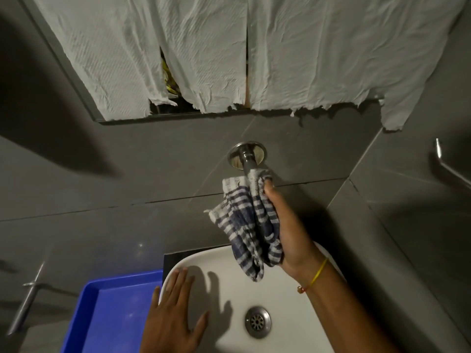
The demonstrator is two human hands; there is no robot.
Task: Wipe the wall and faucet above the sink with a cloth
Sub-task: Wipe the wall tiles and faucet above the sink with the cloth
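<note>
The right hand [288, 225] grips a crumpled blue-and-white striped cloth [251, 230] around the chrome wall faucet [247, 159], at twelve o'clock above the white ceramic sink [293, 314], on whose rim the left hand [175, 317] lies flat, fingers spread.

Sink [293, 309] below wall [153, 174]; faucet [246, 159] projects from wall above it. Cloth [251, 225] wrapped around faucet, inside right hand [288, 233]. Left hand [175, 314] flat on sink's left rim. Tray [112, 314] left of sink. Paper sheets [229, 52] hang above faucet.

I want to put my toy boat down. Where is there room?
The blue tray, left of the sink, looks bare. The basin right of the drain is free. Its left rim is crowded by the left hand; the right hand holds the cloth above.
</note>
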